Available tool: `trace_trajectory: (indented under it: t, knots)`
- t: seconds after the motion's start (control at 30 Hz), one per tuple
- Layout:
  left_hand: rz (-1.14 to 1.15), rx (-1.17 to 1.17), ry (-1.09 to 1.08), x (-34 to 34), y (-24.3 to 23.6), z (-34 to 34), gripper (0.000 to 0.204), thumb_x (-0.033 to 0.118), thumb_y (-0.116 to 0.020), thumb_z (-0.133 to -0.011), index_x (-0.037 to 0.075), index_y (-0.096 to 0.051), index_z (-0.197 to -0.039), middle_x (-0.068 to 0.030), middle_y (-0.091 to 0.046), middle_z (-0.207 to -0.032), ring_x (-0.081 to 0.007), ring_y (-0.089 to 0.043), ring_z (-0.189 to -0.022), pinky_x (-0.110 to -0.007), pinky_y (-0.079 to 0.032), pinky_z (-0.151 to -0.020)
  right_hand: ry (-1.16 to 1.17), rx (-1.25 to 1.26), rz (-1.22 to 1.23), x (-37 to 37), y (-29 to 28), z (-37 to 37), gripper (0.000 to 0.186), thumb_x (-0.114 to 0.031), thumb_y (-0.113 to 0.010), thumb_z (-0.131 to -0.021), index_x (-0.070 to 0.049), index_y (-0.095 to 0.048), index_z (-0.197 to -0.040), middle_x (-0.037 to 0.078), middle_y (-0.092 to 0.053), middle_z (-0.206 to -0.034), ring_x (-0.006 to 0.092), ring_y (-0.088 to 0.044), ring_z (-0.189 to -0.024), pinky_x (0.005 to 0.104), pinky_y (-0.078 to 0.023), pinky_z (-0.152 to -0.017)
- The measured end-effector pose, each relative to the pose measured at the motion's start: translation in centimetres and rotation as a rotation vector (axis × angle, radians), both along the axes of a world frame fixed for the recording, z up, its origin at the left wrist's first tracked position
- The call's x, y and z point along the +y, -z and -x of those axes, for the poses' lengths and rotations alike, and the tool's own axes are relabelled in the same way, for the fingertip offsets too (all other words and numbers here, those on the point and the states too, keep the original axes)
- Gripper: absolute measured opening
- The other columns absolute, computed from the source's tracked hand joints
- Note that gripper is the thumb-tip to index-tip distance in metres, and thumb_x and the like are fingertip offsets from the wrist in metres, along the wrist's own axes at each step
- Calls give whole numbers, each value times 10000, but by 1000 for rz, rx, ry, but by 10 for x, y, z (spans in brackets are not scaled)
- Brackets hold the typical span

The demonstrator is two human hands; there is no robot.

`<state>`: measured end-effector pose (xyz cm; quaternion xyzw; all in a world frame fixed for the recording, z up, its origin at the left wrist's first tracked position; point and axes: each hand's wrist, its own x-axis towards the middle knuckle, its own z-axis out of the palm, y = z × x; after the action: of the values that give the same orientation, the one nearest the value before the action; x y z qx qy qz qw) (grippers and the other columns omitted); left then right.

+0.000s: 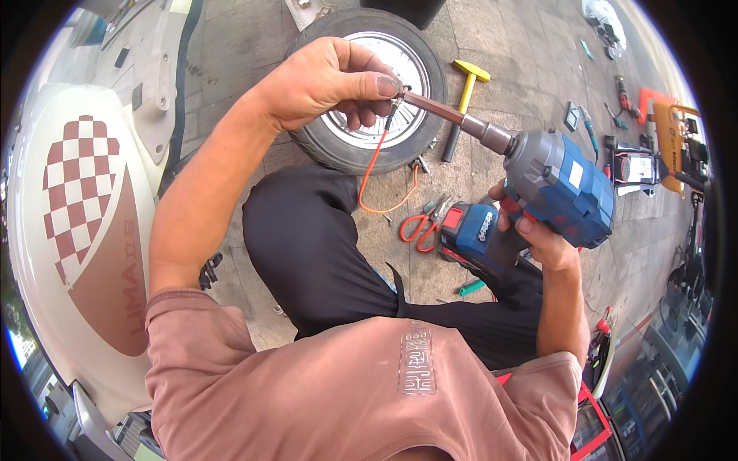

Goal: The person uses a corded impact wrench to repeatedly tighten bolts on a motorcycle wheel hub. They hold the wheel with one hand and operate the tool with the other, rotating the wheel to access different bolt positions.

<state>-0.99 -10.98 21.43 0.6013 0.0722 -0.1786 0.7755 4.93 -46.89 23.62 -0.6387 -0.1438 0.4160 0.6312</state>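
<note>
My right hand (534, 230) is wrapped round the grip of a blue and grey cordless impact wrench (573, 192), its battery (470, 229) low on the left. From the wrench's socket (488, 134) a long brownish hex bit (434, 107) points left. At the bit's tip, the thumb and fingers of my left hand (338, 84) pinch together; what small piece they hold is too hidden to name. Beneath that hand lies a wheel with a black tire (430, 69) and a silver hub (361, 138). A thin orange cable (369, 173) runs from near my left fingertips down to the paving.
A yellow-headed hammer (465, 92) lies right of the wheel. Red-handled scissors (419, 230) rest by the battery. At left stands a cream body panel (100, 307) with a checkered pattern. Further right are an orange-yellow tool (669, 146) and several other tools.
</note>
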Motion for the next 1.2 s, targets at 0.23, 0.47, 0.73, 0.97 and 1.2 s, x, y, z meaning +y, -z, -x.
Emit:
trace_trajectory:
  t: [0.23, 0.47, 0.73, 0.97, 1.2]
  knots:
    - [-57, 113, 135, 1, 31, 0, 199, 191, -746, -918, 2, -705, -969, -65, -687, -773, -115, -656, -615, -227, -519, -523, -77, -52, 86, -15, 39, 1, 472, -126, -711, -831, -2, -597, -1272, 138, -689, -1139, 147, -617, -822, 293, -519, -753]
    - [148, 382, 82, -15, 106, 5, 243, 173, -735, -926, -10, -693, -1081, -111, -722, -858, -160, -690, -690, -260, -558, -591, -37, -73, 90, -27, 107, 25, 373, -99, -686, -854, -14, -632, -1214, 85, -698, -1086, 128, -616, -823, 290, -519, -754]
    - [130, 471, 279, -27, 142, 16, 255, 118, -753, -890, -58, -721, -1073, -179, -749, -929, -193, -721, -757, -274, -579, -660, 53, 187, 139, -51, 132, 60, 359, -1, -781, -782, -37, -678, -1124, 34, -676, -990, 150, -620, -900, 325, -509, -787]
    - [127, 441, 308, -27, 148, 15, 262, 97, -736, -898, -68, -714, -1101, -183, -748, -940, -194, -721, -768, -283, -581, -677, 67, 223, 140, -53, 147, 62, 333, 17, -770, -771, -36, -674, -1086, 25, -659, -955, 149, -611, -875, 324, -502, -772]
    - [35, 410, 323, -31, 144, 11, 261, 103, -732, -910, -51, -716, -1120, -172, -748, -942, -181, -719, -795, -273, -575, -695, 77, 246, 142, -55, 148, 60, 315, 25, -755, -784, -31, -671, -1082, 34, -664, -966, 155, -617, -883, 322, -507, -775]
